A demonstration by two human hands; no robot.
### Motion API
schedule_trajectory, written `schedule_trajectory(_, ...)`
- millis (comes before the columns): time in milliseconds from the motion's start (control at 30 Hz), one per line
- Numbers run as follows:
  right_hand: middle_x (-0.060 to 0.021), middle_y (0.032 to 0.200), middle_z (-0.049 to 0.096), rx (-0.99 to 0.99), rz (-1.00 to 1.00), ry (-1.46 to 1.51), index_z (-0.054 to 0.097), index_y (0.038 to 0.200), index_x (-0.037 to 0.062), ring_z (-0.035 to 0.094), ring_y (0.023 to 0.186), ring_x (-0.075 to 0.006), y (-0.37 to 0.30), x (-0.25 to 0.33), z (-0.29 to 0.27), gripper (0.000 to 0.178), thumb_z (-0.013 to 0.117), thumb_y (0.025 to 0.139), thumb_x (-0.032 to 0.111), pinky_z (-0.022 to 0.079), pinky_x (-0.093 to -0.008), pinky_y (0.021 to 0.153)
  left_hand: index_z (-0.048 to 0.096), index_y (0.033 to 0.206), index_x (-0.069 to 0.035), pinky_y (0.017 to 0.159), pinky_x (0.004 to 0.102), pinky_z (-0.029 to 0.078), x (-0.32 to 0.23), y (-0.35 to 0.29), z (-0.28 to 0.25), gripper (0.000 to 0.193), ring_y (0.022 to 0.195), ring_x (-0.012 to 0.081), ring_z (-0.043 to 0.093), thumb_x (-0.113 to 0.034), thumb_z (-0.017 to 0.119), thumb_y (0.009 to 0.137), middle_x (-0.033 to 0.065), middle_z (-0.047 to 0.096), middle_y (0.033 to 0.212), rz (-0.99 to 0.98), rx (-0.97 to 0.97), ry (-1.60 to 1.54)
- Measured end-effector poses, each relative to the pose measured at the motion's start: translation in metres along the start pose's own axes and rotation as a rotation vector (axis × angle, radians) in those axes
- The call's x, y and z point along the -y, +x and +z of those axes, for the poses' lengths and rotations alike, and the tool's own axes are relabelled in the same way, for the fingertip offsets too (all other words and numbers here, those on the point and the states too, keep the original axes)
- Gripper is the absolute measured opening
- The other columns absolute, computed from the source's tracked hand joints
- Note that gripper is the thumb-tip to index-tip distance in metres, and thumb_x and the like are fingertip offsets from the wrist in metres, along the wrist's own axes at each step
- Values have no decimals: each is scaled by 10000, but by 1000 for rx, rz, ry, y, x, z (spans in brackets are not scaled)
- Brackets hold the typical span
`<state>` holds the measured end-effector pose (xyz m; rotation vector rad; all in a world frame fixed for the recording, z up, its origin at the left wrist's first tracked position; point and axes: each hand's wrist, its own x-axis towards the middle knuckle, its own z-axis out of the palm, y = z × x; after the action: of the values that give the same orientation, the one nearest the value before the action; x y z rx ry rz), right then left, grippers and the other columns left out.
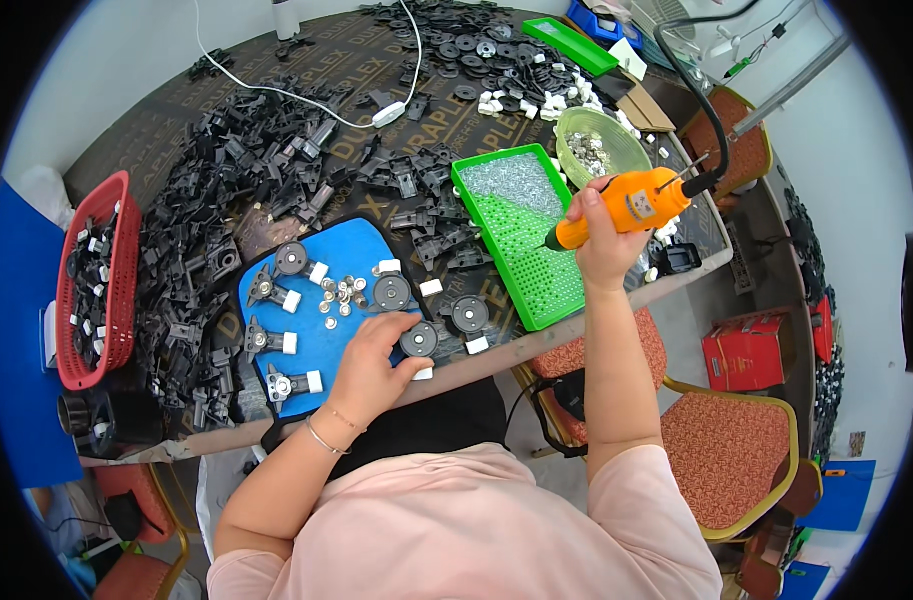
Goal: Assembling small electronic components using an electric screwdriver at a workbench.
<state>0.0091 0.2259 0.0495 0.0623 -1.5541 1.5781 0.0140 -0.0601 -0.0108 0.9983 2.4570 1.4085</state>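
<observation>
Gold lettering covers the tabletop (447,132); the driver (639,205) bears a label. Right hand (603,240) grips it over the tray's (542,290) right side, tip slanting down-left; left hand (375,362), left of the tray, pinches a wheel (420,340).

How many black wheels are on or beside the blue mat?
4 wheels: one far left on the mat, one on its right edge, one at the left hand, one right of the mat. The hand could hide more.
</observation>
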Motion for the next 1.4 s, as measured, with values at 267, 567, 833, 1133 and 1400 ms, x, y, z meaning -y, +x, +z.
schedule_trajectory(267,-100,873,557,-7,36,174,507,1001,19,560,620,-176,0,40,18,185,606,845,24,476,-279,563,611,1136,-37,908,379,469,1,1,1,529,1055,328,568,-124,802,650,144,626,1114,-4,-10,2)
schedule_trajectory(567,-122,891,508,533,130,295,510,951,-6,566,641,-179,-57,60,88,214,654,800,41,490,-284,598,613,1130,-49,885,377,471,4,2,2,550,1028,334,574,-142,822,630,138,633,1093,27,-27,-14)
schedule_trajectory(833,-112,897,510,463,224,360,517,921,2,572,663,-159,-70,53,112,192,614,767,-58,494,-271,620,601,1101,-18,906,393,449,1,1,-1,492,1035,342,553,-124,789,659,146,615,1091,-12,24,-39)
schedule_trajectory(1133,-98,846,530,597,196,215,533,892,14,560,675,-133,-71,46,112,198,639,740,-59,486,-240,570,601,1053,-15,904,399,447,5,1,3,453,1029,352,547,-128,788,656,151,612,1084,-28,9,-84)
schedule_trajectory(1400,-106,867,525,527,178,646,522,937,17,562,672,-161,-31,58,80,240,693,787,92,500,-276,595,599,1127,-29,923,397,447,2,2,3,506,1059,349,545,-101,785,662,151,612,1111,-37,19,-69)
